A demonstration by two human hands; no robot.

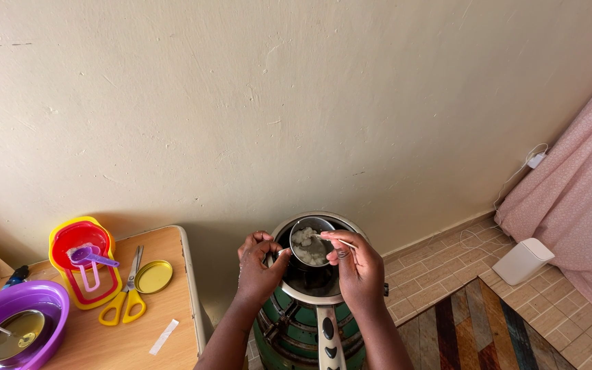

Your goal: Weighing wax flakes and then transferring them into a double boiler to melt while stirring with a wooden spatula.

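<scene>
- Head view: the left hand [260, 264] is clenched on the handle side of a small round steel cup [311, 240], keeping it just above the mouth of a dark metal pot [310, 282].
- The small steel cup holds white, waxy lumps [307, 241]; it sits inside the pot's ring, toward the wall side.
- The right hand [358, 268] pinches a thin pale stick [330, 238] between thumb and fingertips; the stick's far end reaches into the white lumps.
- The pot rests on a green, round-bodied stove [289, 336] standing on the floor, just beside the right edge of the worktop; a grey handle with dark oval holes [329, 339] points toward the person.
- On the wooden worktop [104, 336], near its far edge, stands a stack of yellow and red plastic bowls [82, 264] with a purple measuring spoon [90, 258] lying across the top.
- Yellow-handled scissors [126, 293] lie just beside the stack, and a round gold metal lid [153, 276] lies next to them, nearer the right edge.
- At the worktop's left edge a purple plastic bowl [15, 322] holds a tin of dark liquid [14, 334].
- A small white strip [164, 336] lies near the near right corner.
- On the tiled floor to the right, well apart from the stove, a white box [523, 260] stands by a pink curtain [577, 199], beside a striped rug [488, 329].
</scene>
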